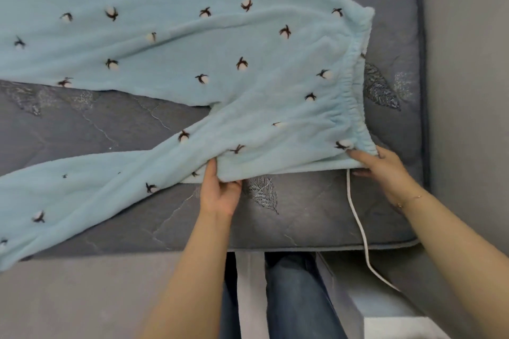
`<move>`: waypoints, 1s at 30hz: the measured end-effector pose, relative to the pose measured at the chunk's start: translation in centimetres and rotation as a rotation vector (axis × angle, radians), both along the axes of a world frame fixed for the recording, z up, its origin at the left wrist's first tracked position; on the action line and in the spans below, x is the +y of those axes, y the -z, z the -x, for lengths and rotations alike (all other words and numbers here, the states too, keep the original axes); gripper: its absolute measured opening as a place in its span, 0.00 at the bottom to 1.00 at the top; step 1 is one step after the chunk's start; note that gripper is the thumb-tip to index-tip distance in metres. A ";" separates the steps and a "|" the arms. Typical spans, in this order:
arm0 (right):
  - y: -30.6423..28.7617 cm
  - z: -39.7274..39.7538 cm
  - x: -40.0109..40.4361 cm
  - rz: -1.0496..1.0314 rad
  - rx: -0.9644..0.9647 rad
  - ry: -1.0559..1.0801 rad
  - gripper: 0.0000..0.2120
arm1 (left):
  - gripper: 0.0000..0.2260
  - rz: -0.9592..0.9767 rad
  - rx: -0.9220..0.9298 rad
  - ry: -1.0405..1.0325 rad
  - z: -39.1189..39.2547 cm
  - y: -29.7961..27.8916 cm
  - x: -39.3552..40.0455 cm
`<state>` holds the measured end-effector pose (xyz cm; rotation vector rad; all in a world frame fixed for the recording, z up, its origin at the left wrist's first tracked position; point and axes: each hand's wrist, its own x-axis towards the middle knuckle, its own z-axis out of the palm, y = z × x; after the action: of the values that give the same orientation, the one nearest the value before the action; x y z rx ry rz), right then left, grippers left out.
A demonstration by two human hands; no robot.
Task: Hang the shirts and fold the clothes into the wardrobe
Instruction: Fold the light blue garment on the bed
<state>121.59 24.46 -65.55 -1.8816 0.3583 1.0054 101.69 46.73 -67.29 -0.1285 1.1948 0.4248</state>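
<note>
Fleece trousers [192, 63] lay spread across the grey mattress [303, 223]. Left hand [220, 192] pinched their near edge; right hand [382, 168] gripped the waistband corner beside a white cable [358, 223].

Bare forearms, thin gold bracelet [410, 199] at right wrist, blue jeans [294, 297] below.

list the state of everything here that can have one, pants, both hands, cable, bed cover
light blue fleece pajama pants: spread flat on the bed, unfolded, legs apart, waistband to the right
left hand: pinches the near leg's edge by the crotch
right hand: grips the near waistband corner
white cable: loose, runs under the pants and off the bed's near edge
grey quilted bed cover: laid flat, pants on top
</note>
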 end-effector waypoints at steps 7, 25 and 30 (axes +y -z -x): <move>-0.4 2.9 -2.6 -0.057 0.153 0.492 0.17 | 0.20 0.012 -0.013 -0.093 5.0 -2.8 -11.0; -8.7 -6.5 9.1 -0.583 0.165 0.766 0.07 | 0.12 -0.895 0.588 -0.046 -10.2 -13.5 6.8; -6.6 -14.4 14.9 -0.585 0.228 0.850 0.04 | 0.13 -0.826 0.488 0.188 -18.7 -11.6 15.7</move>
<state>136.01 39.34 -58.99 -0.9280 0.8118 0.6248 120.39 62.43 -55.68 0.8337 1.3966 0.7767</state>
